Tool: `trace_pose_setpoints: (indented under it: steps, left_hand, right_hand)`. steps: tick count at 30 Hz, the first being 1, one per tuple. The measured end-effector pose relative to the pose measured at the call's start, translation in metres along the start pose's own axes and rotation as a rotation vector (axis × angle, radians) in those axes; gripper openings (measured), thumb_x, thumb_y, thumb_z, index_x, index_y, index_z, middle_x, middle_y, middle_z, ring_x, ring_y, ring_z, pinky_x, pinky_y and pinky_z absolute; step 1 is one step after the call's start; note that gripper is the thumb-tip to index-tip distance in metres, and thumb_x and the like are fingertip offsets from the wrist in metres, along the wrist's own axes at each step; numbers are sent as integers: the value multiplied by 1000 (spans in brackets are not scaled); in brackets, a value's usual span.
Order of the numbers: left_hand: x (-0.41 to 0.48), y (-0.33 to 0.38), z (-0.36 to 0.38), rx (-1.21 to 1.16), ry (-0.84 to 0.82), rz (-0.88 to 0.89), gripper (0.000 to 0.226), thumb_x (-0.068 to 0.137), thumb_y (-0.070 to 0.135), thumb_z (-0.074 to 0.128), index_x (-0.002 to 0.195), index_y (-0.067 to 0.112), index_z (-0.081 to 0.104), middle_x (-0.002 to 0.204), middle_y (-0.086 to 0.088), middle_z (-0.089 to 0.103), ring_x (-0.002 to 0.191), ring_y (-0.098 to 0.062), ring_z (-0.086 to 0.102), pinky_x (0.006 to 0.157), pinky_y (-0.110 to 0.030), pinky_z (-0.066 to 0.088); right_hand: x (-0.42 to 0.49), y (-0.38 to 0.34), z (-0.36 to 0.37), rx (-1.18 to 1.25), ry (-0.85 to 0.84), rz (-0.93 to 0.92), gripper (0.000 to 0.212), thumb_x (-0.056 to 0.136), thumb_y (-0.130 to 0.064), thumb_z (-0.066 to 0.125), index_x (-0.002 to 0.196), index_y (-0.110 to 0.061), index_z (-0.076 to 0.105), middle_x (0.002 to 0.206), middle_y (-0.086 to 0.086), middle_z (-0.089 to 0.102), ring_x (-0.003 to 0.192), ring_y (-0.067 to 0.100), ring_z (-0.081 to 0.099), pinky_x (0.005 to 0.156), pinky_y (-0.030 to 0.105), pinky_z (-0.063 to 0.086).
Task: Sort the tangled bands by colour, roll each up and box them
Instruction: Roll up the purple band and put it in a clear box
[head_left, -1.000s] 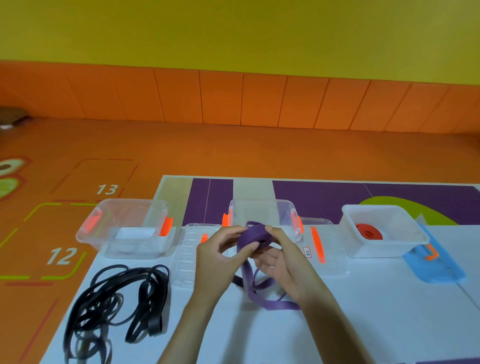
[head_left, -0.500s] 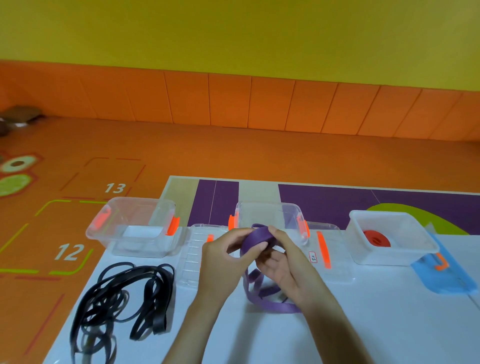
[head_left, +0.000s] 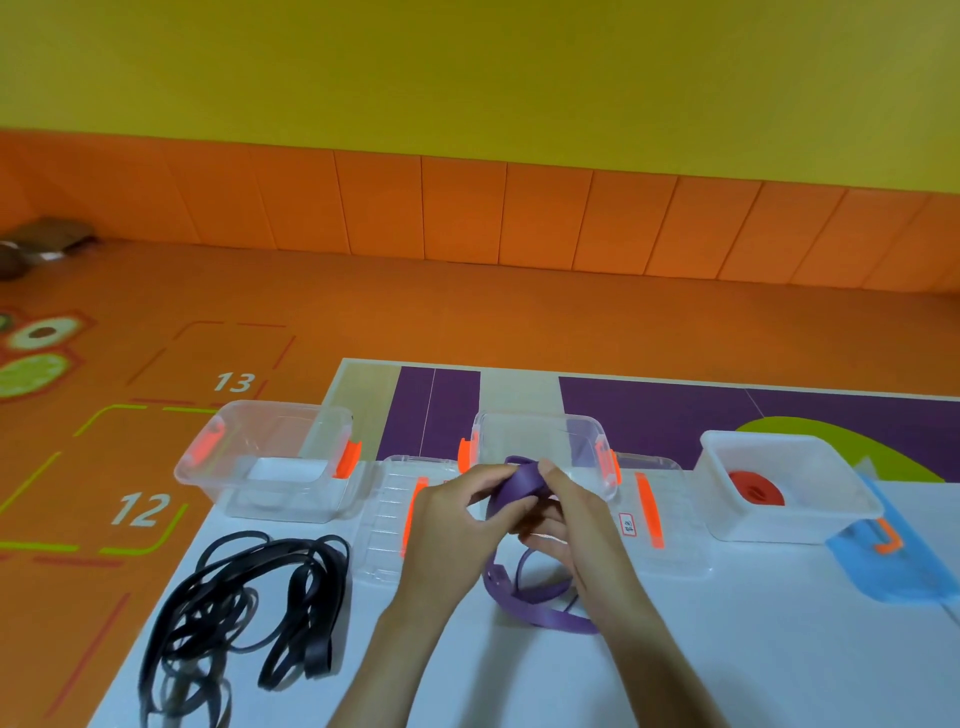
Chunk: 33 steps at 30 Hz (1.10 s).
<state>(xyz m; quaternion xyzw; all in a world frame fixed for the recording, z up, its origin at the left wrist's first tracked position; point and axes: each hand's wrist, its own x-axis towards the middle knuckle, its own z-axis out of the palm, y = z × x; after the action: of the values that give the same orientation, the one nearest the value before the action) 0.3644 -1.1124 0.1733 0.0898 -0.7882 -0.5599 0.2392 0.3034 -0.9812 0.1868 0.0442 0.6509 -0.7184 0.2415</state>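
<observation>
Head view: left hand (head_left: 452, 525) and right hand (head_left: 576, 514) pinch the part-rolled purple band (head_left: 519, 480); slack grip risks the coil springing loose.

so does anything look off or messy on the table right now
Nothing spilled or broken. The black bands lie in a tangled heap at the near left of the table, unrolled. The purple band is only part rolled, held by the left hand and right hand, its loose end trailing on the table.
</observation>
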Motion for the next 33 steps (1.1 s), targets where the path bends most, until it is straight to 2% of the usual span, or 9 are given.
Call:
trace_pose_setpoints:
  steps: [5,10,14,19,22,25,28,31,33]
  left_hand:
    - [-1,3,7,-24,-15,-13,23,85,12,85,103,24,80,92,15,77,90,-15,73,84,-33,59]
    - [-2,4,10,19,-37,24,29,87,15,84,113,25,76,104,21,76,103,-8,72,92,-21,55]
    - [-2,-2,10,77,-42,12,26,88,13,82,110,26,77,101,21,75,98,-12,71,89,-28,56]
    - [-3,-6,12,101,4,-2,26,84,12,85,106,24,76,97,21,75,96,-9,72,87,-28,57]
    - [-5,-2,13,50,-19,13,29,87,12,83,112,24,76,105,20,76,103,-10,71,91,-23,55]
    - [-7,-1,11,-24,-14,-21,25,89,14,83,111,24,77,106,14,77,103,-14,73,92,-23,56]
    - [-8,-6,12,93,0,-36,20,87,20,85,105,26,78,97,18,77,94,-12,73,85,-27,56]
    - [-10,-5,17,183,50,7,23,84,19,85,103,27,77,93,21,75,90,-9,71,80,-28,56]
    - [-9,-2,19,160,65,19,25,84,15,83,105,27,77,97,22,75,94,-6,72,83,-23,55]
  right_hand:
    - [1,-3,-1,-88,101,-122,44,88,-28,83,109,3,60,103,24,75,85,25,80,75,32,66]
    - [0,3,-7,257,26,7,42,98,-34,71,116,4,68,100,24,77,91,34,79,92,46,62]
    - [4,-5,-11,-31,55,-26,40,99,-42,68,116,-6,61,99,18,79,86,30,80,83,43,66]
    - [4,-5,-14,-249,116,-188,37,83,-27,88,108,-18,63,105,6,76,89,20,79,82,37,65]
    - [4,0,-13,-21,88,-138,37,87,-16,84,113,-7,58,103,16,78,90,27,80,80,34,65]
    - [3,7,-16,207,11,-25,33,93,-18,77,116,-4,58,106,23,77,98,34,78,85,39,64]
    - [6,11,-15,20,13,-6,25,97,-27,71,112,-9,64,104,15,79,97,25,78,90,43,63]
    - [6,12,-8,-240,80,-125,25,86,-40,80,105,-27,69,101,-5,78,96,15,76,91,42,63]
    - [4,10,-8,-229,116,-192,26,81,-34,86,102,-28,73,96,-7,79,93,15,77,87,38,64]
